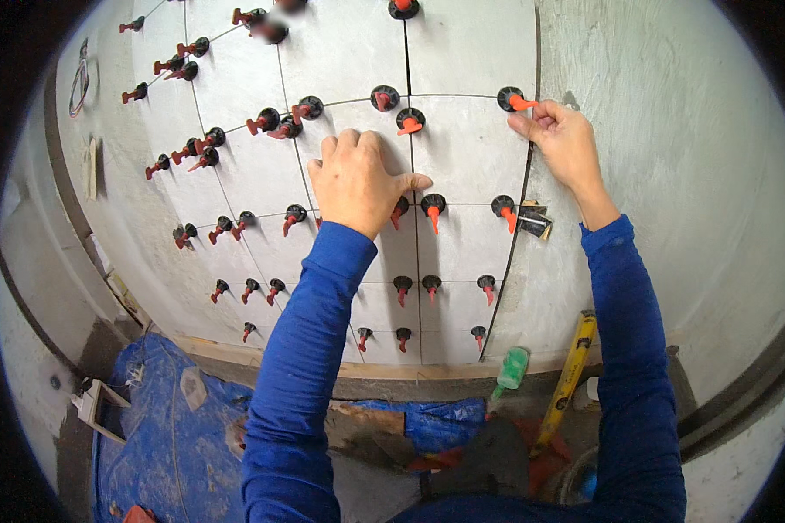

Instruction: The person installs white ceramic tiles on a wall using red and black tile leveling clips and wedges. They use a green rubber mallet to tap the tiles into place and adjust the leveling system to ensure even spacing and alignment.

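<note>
L side: pale wall tiles (235, 83) up, red-handled clips (221, 227) w/ black bases at lots of joints (408, 61), so that part looks p. much done imo. Mid: left hand (355, 179) over tile face, thumb spread wide, nothing visible in fingers, can't tell if pressing. R: orange-handled clip (522, 103) at tiles' R edge, right hand (567, 144) w/ thumb + index pinched on handle, so prob. not finished. Far R: grey wall (663, 157), untiled afaict.

Long royal-blue sleeves (296, 366), loosely creased; snug, slightly rumpled cuffs (342, 251), same blue; fingers (415, 181) bare.
</note>
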